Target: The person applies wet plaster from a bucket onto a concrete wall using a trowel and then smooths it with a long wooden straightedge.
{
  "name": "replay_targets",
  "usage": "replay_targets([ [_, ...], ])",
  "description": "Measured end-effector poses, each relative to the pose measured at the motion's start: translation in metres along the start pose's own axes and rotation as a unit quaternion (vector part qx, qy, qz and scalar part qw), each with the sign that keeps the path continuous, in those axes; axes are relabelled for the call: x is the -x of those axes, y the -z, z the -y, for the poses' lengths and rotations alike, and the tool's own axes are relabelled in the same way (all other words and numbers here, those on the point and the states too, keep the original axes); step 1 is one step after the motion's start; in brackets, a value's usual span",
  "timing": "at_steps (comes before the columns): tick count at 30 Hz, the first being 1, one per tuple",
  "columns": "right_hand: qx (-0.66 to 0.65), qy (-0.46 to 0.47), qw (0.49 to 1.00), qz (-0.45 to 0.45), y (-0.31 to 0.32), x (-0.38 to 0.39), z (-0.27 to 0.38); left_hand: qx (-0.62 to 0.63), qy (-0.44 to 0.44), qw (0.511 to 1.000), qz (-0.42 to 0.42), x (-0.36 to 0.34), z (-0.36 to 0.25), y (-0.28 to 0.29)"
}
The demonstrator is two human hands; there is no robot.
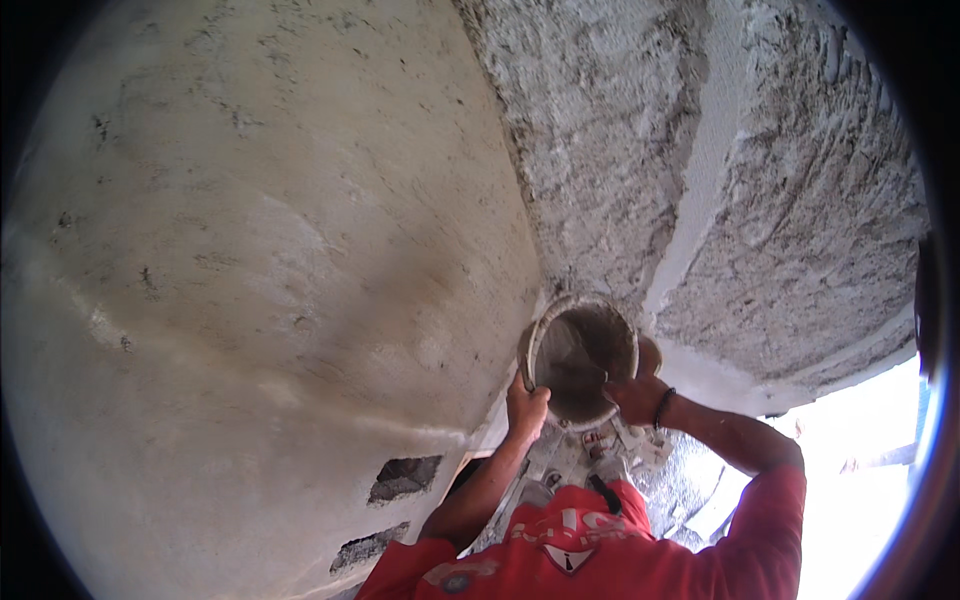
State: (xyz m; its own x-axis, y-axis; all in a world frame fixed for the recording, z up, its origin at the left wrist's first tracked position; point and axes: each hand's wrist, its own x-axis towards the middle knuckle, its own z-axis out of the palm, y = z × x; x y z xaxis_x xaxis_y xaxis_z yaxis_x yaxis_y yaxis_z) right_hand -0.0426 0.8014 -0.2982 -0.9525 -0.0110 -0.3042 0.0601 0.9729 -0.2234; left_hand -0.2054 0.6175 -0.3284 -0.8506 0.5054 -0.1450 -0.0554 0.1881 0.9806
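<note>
A round bucket (pixel 550 310) with a mortar-caked rim holds wet grey mortar (pixel 575 385) below the middle of the view. My left hand (pixel 525 410) grips its left rim, thumb over the edge. My right hand (pixel 635 395), with a dark bracelet at the wrist, is closed at the bucket's right side, fingertips over the inside; I cannot make out exactly what it grips. Behind the bucket's right side shows a brown rounded shape (pixel 650 355).
A smooth plastered wall (pixel 260 230) fills the left, with two rough openings (pixel 405 478) low down. Rough plaster (pixel 780 220) with pale vertical bands covers the right, ending at a bright opening (pixel 870 490). My shoes and a mortar-splattered floor (pixel 650 480) show below the bucket.
</note>
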Motion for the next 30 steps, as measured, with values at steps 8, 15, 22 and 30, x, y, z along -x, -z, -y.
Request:
replay_targets([
  [8,0.031,-0.102,0.989,-0.105,0.071,-0.023,-0.004,-0.095,-0.063,0.993,0.02,0.0,-0.041,-0.003],
  [15,0.101,0.209,0.941,-0.246,0.037,-0.042,-0.097,-0.08,-0.16,0.984,0.015,-0.014,-0.074,-0.02],
  [22,-0.493,-0.101,0.856,0.12,0.05,-0.018,-0.069,-0.165,-0.161,0.973,0.021,-0.013,-0.072,0.0],
  [30,-0.768,-0.035,0.633,0.096,-0.038,-0.03,-0.046,-0.088,-0.071,0.992,0.053,-0.013,-0.073,-0.004],
])
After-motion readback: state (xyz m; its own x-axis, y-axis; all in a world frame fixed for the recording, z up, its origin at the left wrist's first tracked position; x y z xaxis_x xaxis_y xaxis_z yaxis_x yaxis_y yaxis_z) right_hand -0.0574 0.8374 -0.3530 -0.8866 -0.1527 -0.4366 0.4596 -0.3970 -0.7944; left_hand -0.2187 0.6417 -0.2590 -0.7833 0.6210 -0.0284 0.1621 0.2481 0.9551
